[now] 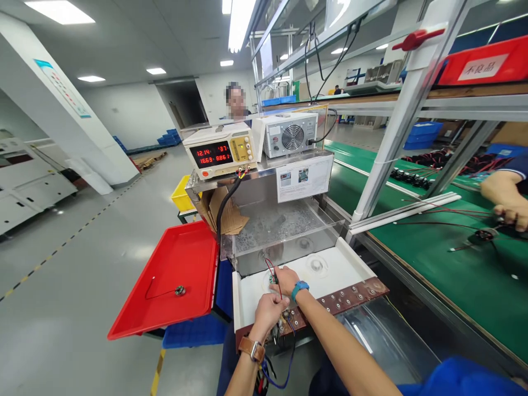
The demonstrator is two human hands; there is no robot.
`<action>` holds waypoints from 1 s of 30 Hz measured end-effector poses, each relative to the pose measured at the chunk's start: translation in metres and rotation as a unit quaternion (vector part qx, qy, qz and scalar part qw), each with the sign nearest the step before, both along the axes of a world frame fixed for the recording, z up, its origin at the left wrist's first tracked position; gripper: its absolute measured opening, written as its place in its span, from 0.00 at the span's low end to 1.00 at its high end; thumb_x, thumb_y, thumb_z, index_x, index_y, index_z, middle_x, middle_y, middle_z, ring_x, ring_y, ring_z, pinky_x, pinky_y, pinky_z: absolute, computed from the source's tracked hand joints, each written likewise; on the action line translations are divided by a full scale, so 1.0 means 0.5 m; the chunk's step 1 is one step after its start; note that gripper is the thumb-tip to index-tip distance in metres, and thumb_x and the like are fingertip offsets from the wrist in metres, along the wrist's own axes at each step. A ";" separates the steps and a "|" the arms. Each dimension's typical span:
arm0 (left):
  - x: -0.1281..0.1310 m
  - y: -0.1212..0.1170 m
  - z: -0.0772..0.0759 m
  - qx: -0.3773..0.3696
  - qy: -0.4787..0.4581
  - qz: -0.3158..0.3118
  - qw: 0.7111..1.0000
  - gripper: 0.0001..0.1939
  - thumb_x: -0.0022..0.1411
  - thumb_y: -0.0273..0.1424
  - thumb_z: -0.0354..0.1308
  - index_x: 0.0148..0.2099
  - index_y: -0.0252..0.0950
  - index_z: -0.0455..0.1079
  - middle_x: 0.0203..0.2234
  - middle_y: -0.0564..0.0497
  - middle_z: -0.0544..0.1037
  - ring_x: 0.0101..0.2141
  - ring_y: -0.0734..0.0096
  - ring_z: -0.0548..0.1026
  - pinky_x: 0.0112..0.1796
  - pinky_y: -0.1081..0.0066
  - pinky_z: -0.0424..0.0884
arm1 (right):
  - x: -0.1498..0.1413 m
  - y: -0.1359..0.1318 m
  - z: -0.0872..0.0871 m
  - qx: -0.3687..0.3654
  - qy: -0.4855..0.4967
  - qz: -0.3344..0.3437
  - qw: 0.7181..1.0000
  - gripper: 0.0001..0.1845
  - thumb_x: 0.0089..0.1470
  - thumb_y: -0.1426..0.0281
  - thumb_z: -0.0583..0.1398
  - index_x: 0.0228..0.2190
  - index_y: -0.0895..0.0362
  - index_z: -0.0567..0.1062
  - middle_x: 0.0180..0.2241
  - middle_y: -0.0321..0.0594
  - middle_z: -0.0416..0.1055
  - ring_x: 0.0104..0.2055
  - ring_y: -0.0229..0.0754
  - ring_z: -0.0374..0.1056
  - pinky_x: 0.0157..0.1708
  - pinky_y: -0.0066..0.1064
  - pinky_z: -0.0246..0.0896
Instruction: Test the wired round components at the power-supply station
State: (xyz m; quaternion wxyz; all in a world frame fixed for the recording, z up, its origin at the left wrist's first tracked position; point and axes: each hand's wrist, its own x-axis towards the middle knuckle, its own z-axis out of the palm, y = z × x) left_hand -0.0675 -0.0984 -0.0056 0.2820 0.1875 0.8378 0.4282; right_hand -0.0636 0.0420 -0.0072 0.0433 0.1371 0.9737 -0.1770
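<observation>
My left hand [268, 312], with a brown strap on its wrist, is closed in a pinch on a thin red wire [281, 290] just above the brown terminal strip [336, 300]. My right hand [286, 279], wearing a blue wristband, has its fingers closed around the side of a small round motor [272, 279] with green on it. That motor sits over a round fitting in the white tray [344, 263], and my fingers partly hide it. Red wire loops up behind my right fingers. Blue and black leads [284, 379] hang below the strip.
A power supply with red digits [212, 155] and a fan-backed unit [292, 136] stand on a metal stand. One motor [180, 290] lies in a red tray [193, 247] at left. A co-worker's hand [511, 214] is at the green bench [433, 258]; another person stands behind.
</observation>
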 end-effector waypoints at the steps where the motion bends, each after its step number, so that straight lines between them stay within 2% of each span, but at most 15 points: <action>1: 0.000 0.000 0.001 -0.003 0.004 0.001 1.000 0.22 0.46 0.51 0.61 0.19 0.37 0.67 0.14 0.57 0.67 0.20 0.74 0.63 0.25 0.73 0.56 | 0.001 -0.001 0.000 0.000 0.003 0.000 1.000 0.25 0.51 0.57 0.62 0.46 0.59 0.70 0.41 0.50 0.76 0.49 0.53 0.68 0.41 0.34 0.59; 9: 0.001 -0.001 0.001 -0.020 0.031 0.008 0.999 0.22 0.47 0.50 0.61 0.19 0.36 0.67 0.15 0.56 0.69 0.22 0.72 0.66 0.27 0.71 0.59 | 0.001 -0.008 0.007 -0.012 0.013 -0.009 1.000 0.25 0.49 0.60 0.63 0.46 0.59 0.71 0.40 0.51 0.76 0.48 0.53 0.69 0.42 0.35 0.60; 14: 0.006 -0.002 0.008 -0.030 0.046 0.002 0.999 0.22 0.49 0.51 0.59 0.20 0.38 0.65 0.16 0.55 0.70 0.23 0.69 0.67 0.28 0.71 0.59 | 0.003 -0.009 0.014 -0.017 0.024 -0.022 0.999 0.22 0.47 0.59 0.64 0.43 0.58 0.73 0.39 0.50 0.77 0.44 0.51 0.72 0.39 0.34 0.59; 17: 0.010 -0.004 0.016 -0.045 0.086 0.007 0.995 0.20 0.54 0.49 0.55 0.21 0.39 0.64 0.18 0.54 0.72 0.25 0.68 0.69 0.29 0.70 0.58 | 0.004 -0.011 0.014 -0.024 0.058 -0.034 0.997 0.18 0.47 0.60 0.63 0.39 0.56 0.73 0.35 0.46 0.77 0.39 0.49 0.72 0.35 0.31 0.57; 20: 0.009 -0.006 0.016 -0.032 0.118 0.014 0.992 0.20 0.59 0.48 0.47 0.26 0.39 0.66 0.22 0.51 0.75 0.27 0.64 0.72 0.30 0.69 0.60 | 0.004 -0.012 0.014 -0.054 0.143 -0.085 0.985 0.13 0.47 0.61 0.62 0.33 0.55 0.72 0.29 0.40 0.75 0.33 0.45 0.71 0.31 0.29 0.53; 22: 0.004 -0.007 0.013 0.006 0.113 0.010 0.994 0.23 0.60 0.51 0.43 0.29 0.39 0.67 0.24 0.48 0.77 0.29 0.62 0.74 0.32 0.67 0.63 | 0.008 -0.006 0.019 -0.103 0.225 -0.147 0.958 0.11 0.47 0.61 0.62 0.30 0.54 0.70 0.23 0.35 0.72 0.28 0.41 0.67 0.28 0.28 0.50; 25: -0.002 -0.009 0.009 0.062 0.100 0.010 0.993 0.31 0.53 0.62 0.43 0.29 0.39 0.68 0.22 0.48 0.77 0.28 0.60 0.74 0.33 0.65 0.67 | 0.026 0.031 0.045 -0.197 0.366 -0.253 0.873 0.13 0.46 0.59 0.62 0.25 0.54 0.67 0.18 0.29 0.63 0.22 0.35 0.59 0.24 0.26 0.48; 28: -0.013 -0.008 0.013 0.098 0.069 0.016 0.993 0.37 0.42 0.69 0.45 0.30 0.39 0.69 0.19 0.50 0.74 0.27 0.57 0.74 0.34 0.62 0.70 | 0.080 0.125 0.093 -0.246 0.490 -0.326 0.771 0.17 0.44 0.56 0.64 0.23 0.54 0.65 0.16 0.25 0.56 0.20 0.33 0.53 0.22 0.25 0.47; 30: -0.029 -0.004 0.013 0.103 0.029 0.025 0.994 0.39 0.36 0.69 0.50 0.32 0.38 0.70 0.20 0.49 0.76 0.30 0.54 0.77 0.36 0.61 0.72 | 0.149 0.213 0.130 -0.247 0.548 -0.365 0.711 0.20 0.43 0.53 0.64 0.24 0.55 0.66 0.16 0.24 0.54 0.19 0.32 0.50 0.21 0.25 0.46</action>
